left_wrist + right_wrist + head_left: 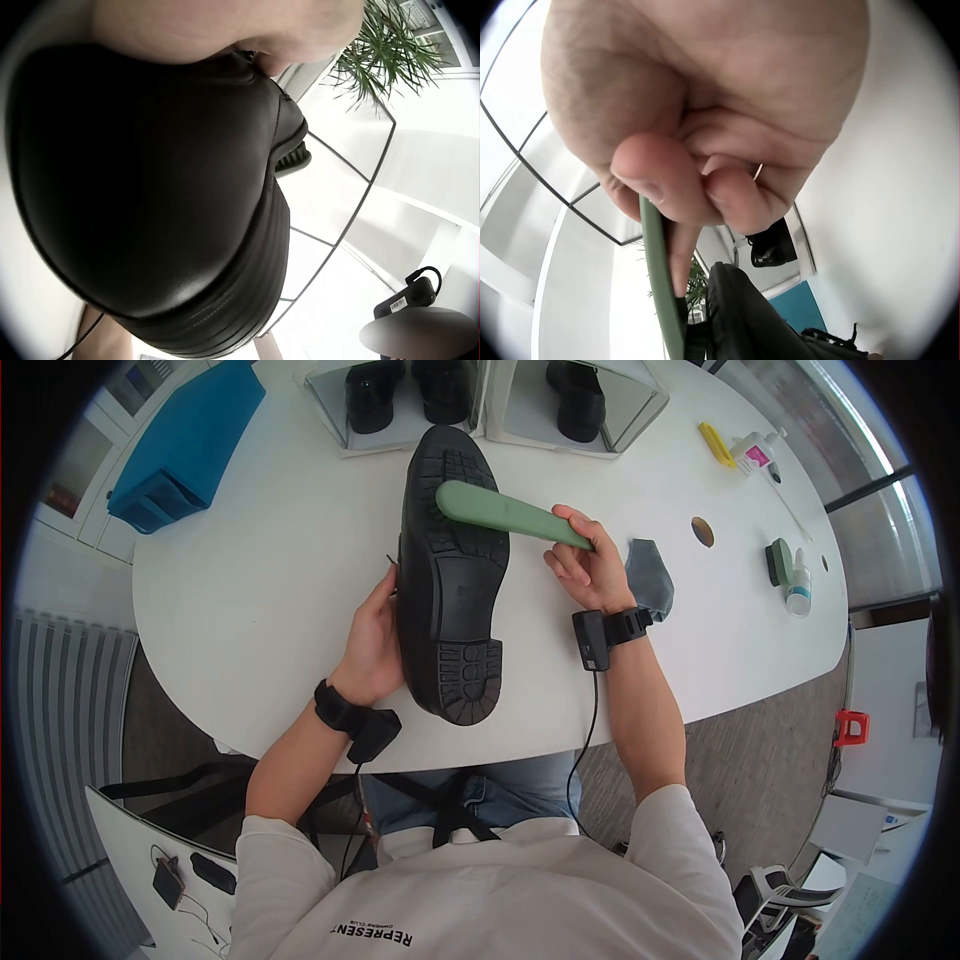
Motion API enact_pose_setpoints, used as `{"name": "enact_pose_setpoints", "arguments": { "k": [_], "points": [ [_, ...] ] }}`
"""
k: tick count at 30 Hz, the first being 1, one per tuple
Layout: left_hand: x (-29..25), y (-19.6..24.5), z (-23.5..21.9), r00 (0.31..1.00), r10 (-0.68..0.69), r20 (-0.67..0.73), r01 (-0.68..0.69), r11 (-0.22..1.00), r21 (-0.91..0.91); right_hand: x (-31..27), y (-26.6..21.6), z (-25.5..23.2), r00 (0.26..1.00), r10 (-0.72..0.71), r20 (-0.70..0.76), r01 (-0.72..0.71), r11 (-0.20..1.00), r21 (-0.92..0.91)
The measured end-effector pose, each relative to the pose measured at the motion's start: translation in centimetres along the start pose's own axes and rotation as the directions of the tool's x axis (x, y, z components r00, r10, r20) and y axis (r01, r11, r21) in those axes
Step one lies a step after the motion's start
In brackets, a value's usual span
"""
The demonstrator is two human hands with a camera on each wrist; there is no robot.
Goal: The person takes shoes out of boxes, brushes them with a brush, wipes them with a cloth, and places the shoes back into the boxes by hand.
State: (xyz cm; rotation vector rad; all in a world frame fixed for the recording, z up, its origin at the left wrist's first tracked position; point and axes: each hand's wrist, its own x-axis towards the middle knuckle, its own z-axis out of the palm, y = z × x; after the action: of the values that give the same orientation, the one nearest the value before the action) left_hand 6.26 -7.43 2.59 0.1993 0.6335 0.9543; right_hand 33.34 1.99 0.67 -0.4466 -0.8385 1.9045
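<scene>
A black leather shoe [465, 595] is held sole toward the head camera, toe away from the person and heel near. The left hand [372, 645] grips its upper from the left side; the fingers are hidden behind the shoe. In the left wrist view the shoe's smooth dark heel end [150, 172] fills much of the frame. The right hand [592, 565] grips the end of a long green brush [510, 515]. Its head lies across the front part of the sole, and dark bristles [696, 339] face the shoe in the right wrist view.
Two white boxes [640, 405] with black shoes [578, 405] stand at the far edge. A teal bag [190, 445] lies far left. To the right are a grey cloth [650, 575], a small green brush [779, 562], a spray bottle [799, 590], a white bottle [752, 455] and a yellow cutter [716, 445].
</scene>
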Motion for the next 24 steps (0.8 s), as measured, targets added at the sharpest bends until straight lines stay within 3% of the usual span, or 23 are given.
{"name": "enact_pose_setpoints", "arguments": {
  "k": [10, 12, 13, 15, 24],
  "points": [
    [-0.4, 0.1, 0.4, 1.0, 0.006, -0.013, -0.005, 1.0, 0.004, -0.2, -0.2, 0.3, 0.997, 0.027, 0.074, -0.024, 0.999, -0.039],
    [-0.3, 0.1, 0.4, 1.0, 0.003, -0.014, -0.003, 1.0, 0.003, -0.4, -0.4, 1.3, 0.997, 0.046, -0.065, -0.051, 0.997, -0.066],
    [-0.2, 0.1, 0.3, 1.0, 0.005, -0.01, -0.005, 1.0, -0.009, -0.3, -0.3, 1.0, 0.997, 0.046, -0.064, -0.05, 0.996, -0.067],
    [-0.2, 0.1, 0.3, 1.0, 0.006, -0.007, -0.006, 1.0, -0.021, -0.3, -0.1, 0.3, 0.998, 0.06, 0.011, -0.059, 0.997, -0.057],
    [-0.3, 0.1, 0.4, 0.999, -0.003, 0.036, 0.005, 0.998, -0.065, -0.4, -0.3, 0.8, 0.996, 0.075, 0.038, -0.07, 0.991, -0.111]
  ]
}}
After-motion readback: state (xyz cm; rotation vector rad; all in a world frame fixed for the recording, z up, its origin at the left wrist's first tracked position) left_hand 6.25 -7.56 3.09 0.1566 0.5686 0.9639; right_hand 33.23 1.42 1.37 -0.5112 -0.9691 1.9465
